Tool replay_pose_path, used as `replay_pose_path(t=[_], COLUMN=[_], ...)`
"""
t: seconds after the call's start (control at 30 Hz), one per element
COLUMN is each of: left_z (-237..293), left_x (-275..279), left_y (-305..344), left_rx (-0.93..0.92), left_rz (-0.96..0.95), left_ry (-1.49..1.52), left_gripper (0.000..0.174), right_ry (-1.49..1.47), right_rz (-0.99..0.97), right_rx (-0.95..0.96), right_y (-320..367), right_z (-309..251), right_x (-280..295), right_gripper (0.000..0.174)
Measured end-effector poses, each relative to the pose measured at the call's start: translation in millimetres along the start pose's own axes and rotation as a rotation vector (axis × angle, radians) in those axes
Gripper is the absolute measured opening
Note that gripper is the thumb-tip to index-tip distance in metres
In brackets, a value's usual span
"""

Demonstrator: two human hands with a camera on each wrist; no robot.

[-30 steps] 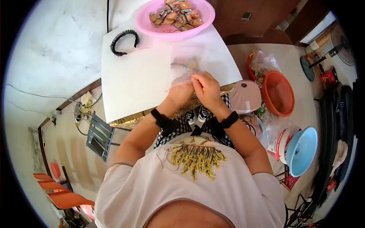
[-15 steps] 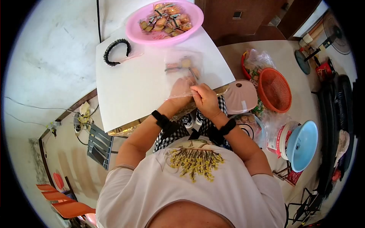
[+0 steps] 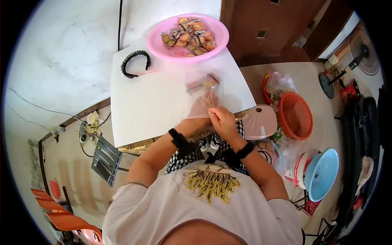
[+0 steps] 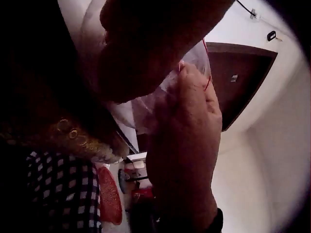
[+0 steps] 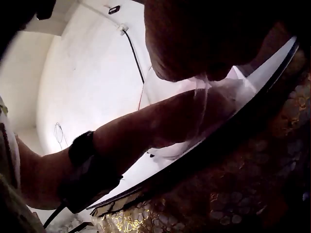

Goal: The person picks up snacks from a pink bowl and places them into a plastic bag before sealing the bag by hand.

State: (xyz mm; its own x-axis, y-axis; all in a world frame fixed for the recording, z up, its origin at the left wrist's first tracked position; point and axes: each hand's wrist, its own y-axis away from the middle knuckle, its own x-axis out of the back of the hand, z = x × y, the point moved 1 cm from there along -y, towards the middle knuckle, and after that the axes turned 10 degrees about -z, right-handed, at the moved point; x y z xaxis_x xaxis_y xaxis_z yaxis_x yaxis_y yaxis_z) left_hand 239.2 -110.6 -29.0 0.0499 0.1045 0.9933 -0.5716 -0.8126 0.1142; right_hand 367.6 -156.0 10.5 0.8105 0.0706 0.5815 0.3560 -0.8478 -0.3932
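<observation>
**Clear bag (image 3: 195, 97) pinched at its near edge**

My right hand (image 3: 222, 122) gripped the plastic; my left hand (image 3: 202, 108) was inside, its grip too blurred to tell; the bag, with packets (image 3: 201, 85) in it, was nearer than the pink basin (image 3: 157, 48).

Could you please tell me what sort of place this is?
Probably a room in a home: there's a standing fan, an orange basket, and a pink basin of wrapped packets on a white-topped table.
</observation>
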Motion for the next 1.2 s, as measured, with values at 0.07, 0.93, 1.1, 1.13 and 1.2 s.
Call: replay_pose_path(t=[0.07,0.93,1.1,1.13,1.2], left_z=[-9,-147,-143,-143,-144], left_x=[9,141,112,113,120], left_y=[-6,-121,-95,-90,-79], left_rx=[0.064,-0.077,0.023,0.024,0.023], left_rz=[0.098,-0.266,-0.13,-0.132,-0.135], left_ry=[0.247,0.485,0.196,0.195,0.196], left_gripper=[0.055,0.032,0.035,0.035,0.035], right_ry=[-0.035,0.038,0.03,0.025,0.024], right_rz=[-0.014,-0.113,-0.108,-0.102,-0.097], right_rx=[0.026,0.031,0.059,0.062,0.057], right_y=[-2,-15,-14,-15,-15], right_z=[-2,52,54,55,53], right_x=[-4,-12,-13,-13,-13], right_gripper=[0.013,0.009,0.009,0.008,0.008])
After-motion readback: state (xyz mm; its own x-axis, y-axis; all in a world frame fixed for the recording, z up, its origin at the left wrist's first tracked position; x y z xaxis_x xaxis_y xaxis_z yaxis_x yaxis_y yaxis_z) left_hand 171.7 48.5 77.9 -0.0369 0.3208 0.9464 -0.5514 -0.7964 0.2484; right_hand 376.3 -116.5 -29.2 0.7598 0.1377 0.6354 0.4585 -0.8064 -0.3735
